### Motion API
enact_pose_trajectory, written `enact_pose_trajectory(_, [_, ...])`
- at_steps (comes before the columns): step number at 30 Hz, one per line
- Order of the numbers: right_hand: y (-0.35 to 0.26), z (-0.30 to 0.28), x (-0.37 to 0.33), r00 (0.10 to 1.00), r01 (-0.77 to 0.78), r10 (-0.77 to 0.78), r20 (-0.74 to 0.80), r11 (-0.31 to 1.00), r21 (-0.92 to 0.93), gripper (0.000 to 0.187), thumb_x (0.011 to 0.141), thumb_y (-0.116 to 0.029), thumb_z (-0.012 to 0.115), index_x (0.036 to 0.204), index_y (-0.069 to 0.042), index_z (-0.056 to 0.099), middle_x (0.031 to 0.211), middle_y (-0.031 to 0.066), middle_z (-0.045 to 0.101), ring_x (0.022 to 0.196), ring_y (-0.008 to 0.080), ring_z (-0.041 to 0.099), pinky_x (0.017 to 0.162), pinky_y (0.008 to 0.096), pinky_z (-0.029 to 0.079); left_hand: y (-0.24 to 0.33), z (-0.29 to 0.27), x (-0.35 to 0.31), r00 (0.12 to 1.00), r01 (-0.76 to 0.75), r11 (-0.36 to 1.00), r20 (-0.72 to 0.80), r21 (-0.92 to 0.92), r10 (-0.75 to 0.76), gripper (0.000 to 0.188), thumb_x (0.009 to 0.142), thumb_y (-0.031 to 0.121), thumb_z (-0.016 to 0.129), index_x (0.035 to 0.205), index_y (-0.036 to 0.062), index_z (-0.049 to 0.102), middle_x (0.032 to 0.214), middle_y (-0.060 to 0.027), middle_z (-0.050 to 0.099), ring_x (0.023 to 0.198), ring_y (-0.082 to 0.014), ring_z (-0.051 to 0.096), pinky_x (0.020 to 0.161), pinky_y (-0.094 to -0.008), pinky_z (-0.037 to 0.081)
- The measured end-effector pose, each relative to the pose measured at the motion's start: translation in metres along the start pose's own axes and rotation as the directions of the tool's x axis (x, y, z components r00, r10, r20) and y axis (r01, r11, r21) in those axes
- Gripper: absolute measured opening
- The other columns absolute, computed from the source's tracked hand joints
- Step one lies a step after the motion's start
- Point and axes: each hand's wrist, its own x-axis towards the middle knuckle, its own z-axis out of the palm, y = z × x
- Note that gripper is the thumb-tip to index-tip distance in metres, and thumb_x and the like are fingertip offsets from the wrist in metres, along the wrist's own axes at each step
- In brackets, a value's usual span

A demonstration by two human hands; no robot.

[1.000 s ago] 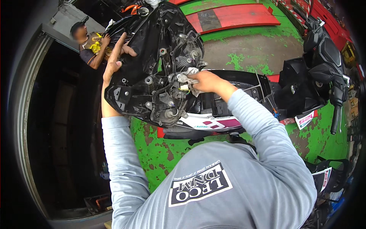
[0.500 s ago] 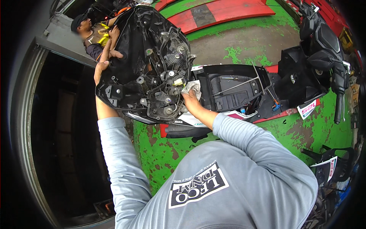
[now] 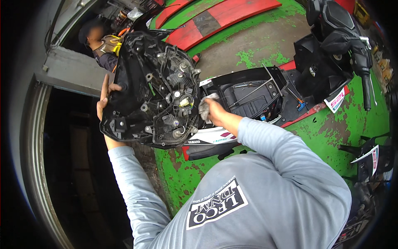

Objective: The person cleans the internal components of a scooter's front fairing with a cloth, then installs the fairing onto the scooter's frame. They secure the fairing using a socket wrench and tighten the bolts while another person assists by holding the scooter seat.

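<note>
My left hand (image 3: 103,101), left of centre: fingers spread against black panel (image 3: 132,98). My right hand (image 3: 217,113), mid-frame: fingers pinching rag (image 3: 203,110) near panel's right edge.

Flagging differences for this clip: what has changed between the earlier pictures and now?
The right hand, gripping the cloth, has moved right, from the wiring between the lamps to beside the right edge of the black panel; contact there is unclear. The panel seems to have shifted left relative to the scooter. Unchanged: the left hand at the panel's left edge.
</note>
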Motion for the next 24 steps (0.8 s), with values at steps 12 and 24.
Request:
enact_pose_trajectory(12, [-0.036, 0.043, 0.107, 0.845, 0.511, -0.535, -0.003, 0.808, -0.293, 0.062, 0.103, -0.040, 0.045, 0.147, 0.003, 0.045, 0.150, 0.0154, 0.050, 0.137, 0.0269, 0.045, 0.115, 0.0366, 0.031, 0.008, 0.001, -0.006, 1.000, 0.006, 1.000, 0.018, 0.001, -0.006, 0.097, 0.072, 0.042, 0.049, 0.155, -0.0063, 0.034, 0.102, -0.0119, 0.057, 0.099, -0.0209, 0.057, 0.096, -0.0315, 0.049])
enact_pose_trajectory(24, [0.030, 0.023, -0.054, 0.971, -0.039, 0.096, 0.220, 0.968, -0.250, 0.058, 0.108, -0.042, 0.035, 0.151, -0.003, 0.041, 0.145, 0.0125, 0.055, 0.134, 0.0233, 0.050, 0.114, 0.0371, 0.035, 0.005, 0.000, -0.004, 1.000, -0.009, 0.998, 0.005, -0.068, 0.010, 0.096, 0.074, 0.041, 0.052, 0.157, -0.0030, 0.032, 0.116, -0.0178, 0.060, 0.108, -0.0236, 0.060, 0.102, -0.0321, 0.049])
